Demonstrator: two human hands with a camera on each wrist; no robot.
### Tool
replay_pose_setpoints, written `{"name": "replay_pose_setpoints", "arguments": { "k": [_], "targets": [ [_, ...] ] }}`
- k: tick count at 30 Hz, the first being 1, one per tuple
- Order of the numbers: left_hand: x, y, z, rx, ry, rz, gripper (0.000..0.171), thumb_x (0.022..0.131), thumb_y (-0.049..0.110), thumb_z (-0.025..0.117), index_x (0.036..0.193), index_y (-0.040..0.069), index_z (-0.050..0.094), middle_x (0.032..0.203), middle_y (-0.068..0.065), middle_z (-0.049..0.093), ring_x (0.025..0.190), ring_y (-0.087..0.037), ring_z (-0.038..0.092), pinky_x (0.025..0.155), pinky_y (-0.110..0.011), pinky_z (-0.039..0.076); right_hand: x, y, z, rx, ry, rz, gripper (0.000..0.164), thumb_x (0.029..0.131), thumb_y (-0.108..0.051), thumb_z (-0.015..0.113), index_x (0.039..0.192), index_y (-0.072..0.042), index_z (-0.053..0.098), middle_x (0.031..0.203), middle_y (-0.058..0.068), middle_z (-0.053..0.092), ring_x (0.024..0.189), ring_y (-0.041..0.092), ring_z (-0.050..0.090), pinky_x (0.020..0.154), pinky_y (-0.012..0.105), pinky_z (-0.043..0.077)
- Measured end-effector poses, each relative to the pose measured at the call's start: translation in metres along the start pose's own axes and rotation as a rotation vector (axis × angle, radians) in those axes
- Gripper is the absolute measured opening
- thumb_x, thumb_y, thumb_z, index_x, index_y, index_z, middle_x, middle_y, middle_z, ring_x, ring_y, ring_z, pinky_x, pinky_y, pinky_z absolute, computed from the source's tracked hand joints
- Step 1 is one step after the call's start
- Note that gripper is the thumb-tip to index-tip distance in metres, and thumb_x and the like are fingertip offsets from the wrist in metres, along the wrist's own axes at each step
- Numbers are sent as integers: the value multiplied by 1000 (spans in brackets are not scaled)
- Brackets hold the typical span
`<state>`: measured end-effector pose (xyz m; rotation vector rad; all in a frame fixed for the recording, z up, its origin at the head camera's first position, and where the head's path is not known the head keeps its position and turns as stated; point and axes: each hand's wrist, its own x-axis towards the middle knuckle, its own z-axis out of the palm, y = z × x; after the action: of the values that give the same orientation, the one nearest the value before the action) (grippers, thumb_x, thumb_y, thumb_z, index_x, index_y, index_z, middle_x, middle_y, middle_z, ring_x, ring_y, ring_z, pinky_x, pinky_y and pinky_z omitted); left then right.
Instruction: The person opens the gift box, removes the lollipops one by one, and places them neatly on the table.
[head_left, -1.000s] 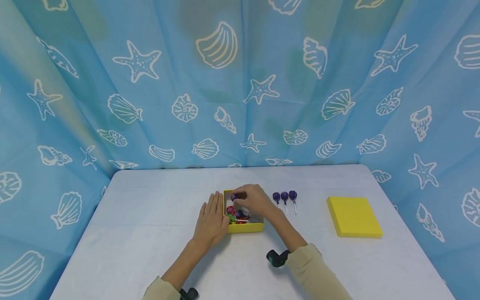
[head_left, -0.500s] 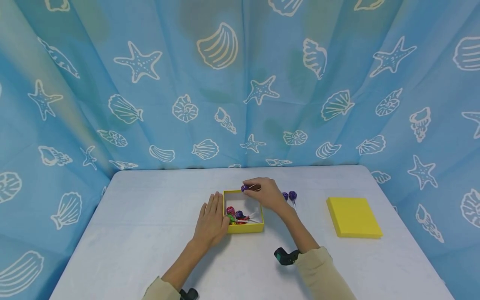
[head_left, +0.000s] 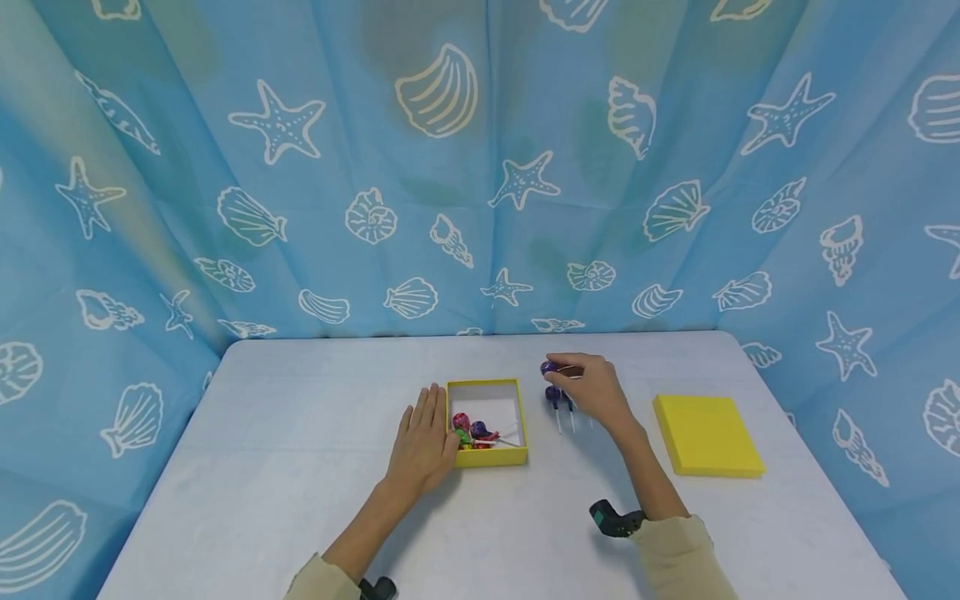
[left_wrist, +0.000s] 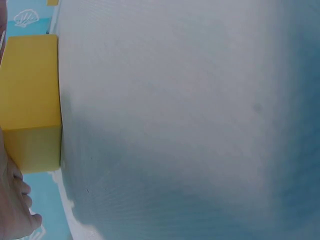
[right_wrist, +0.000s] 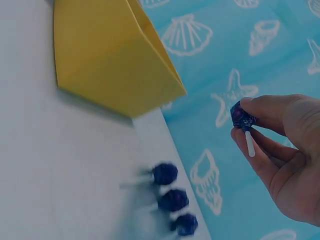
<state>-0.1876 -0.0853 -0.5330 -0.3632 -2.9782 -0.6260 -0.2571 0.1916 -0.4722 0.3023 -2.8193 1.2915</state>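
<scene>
Between thumb and fingertips my right hand (head_left: 592, 390) pinches a purple-wrapped lollipop (right_wrist: 243, 116), its white stick pointing down in the right wrist view. Below that hand, a row of 3 purple lollipops (right_wrist: 172, 200) lies on the table, partly covered by the hand in the head view. My left hand (head_left: 422, 446) rests with straight fingers along the left side of an open yellow box (head_left: 491, 457). Inside the box, near its front, lie a pink lollipop (head_left: 461, 422), a purple lollipop (head_left: 478, 429) and several other wrapped ones with white sticks.
A square yellow lid (head_left: 708, 435) lies on the white-covered table (head_left: 300, 417) to the right of the lollipop row. Behind the table hangs a blue curtain (head_left: 465, 192) with white shells and starfish.
My right hand has lifted the purple lollipop out of the box and carried it right, over to the row of lollipops. The left hand has stayed at the box.
</scene>
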Motion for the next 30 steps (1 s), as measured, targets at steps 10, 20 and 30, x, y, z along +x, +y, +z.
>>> {"name": "replay_pose_setpoints", "arguments": {
  "k": [10, 20, 30],
  "targets": [
    [1, 0, 1, -3, -1, -4, 65, 100, 24, 38, 156, -6, 22, 162, -19, 19, 150, -34, 14, 118, -52, 14, -12, 43, -24, 31, 99, 76, 39, 96, -18, 68, 133, -4, 64, 119, 16, 69, 108, 32, 66, 90, 41, 54],
    [1, 0, 2, -3, -4, -7, 65, 100, 24, 38, 156, -6, 21, 162, -20, 20, 150, -34, 14, 118, -52, 14, -19, 72, -25, 25, 161, 180, 41, 97, -19, 66, 133, 1, 63, 118, 21, 68, 103, 33, 66, 84, 40, 56],
    [0, 1, 0, 11, -2, -6, 65, 100, 23, 39, 156, -6, 21, 162, -19, 20, 150, -34, 15, 118, -51, 14, -21, 94, -13, 33, 123, 315, 42, 98, -21, 64, 134, 0, 60, 124, 21, 65, 111, 35, 62, 92, 44, 52]
  ]
}}
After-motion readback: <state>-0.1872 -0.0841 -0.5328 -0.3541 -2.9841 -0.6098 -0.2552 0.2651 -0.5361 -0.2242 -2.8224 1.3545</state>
